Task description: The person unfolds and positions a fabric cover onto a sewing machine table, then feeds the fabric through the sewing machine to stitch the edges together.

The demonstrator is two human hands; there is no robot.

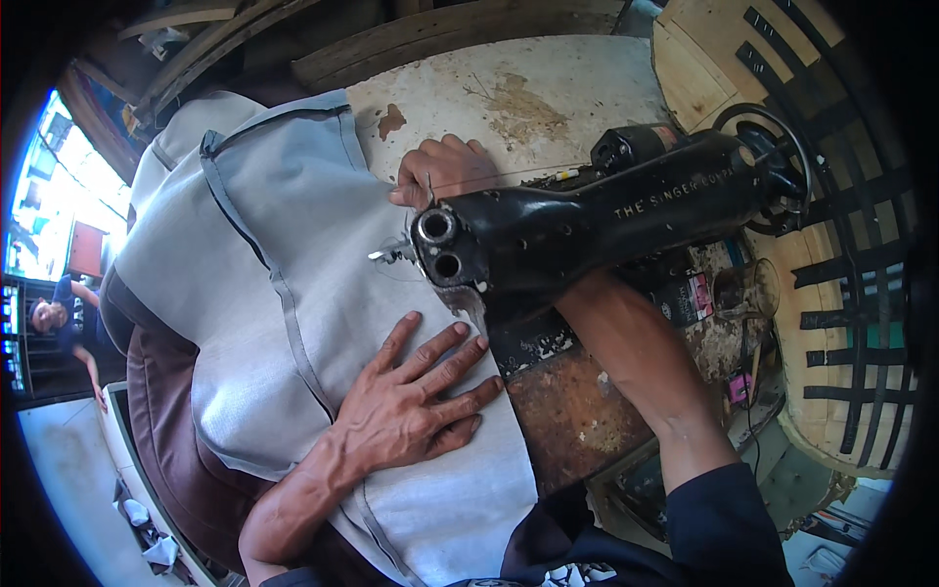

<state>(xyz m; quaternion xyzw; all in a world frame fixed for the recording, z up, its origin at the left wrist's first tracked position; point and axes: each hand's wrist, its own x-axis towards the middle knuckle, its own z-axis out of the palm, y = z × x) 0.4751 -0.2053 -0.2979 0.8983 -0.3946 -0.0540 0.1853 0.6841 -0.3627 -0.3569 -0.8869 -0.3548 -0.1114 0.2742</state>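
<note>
My left hand (421,396) lies with fingers spread on grey fabric (264,362), just below the head of a black sewing machine (548,240). The fabric has dark-edged seams and drapes over the left side. My right arm passes under the machine, and my right hand (445,171) shows beyond it, its curled fingers at the fabric's upper right edge. The middle of that hand is partly hidden by the machine. The presser and needle area (391,254) sits over the fabric between my hands, with loose thread around it.
A worn table (577,421) carries the machine, which has a handwheel (792,166) at right. Maroon material (156,411) lies under the fabric. A wooden frame with black straps (841,333) stands at right, wooden boards (430,44) behind. Another person (68,313) is at far left near a bright opening.
</note>
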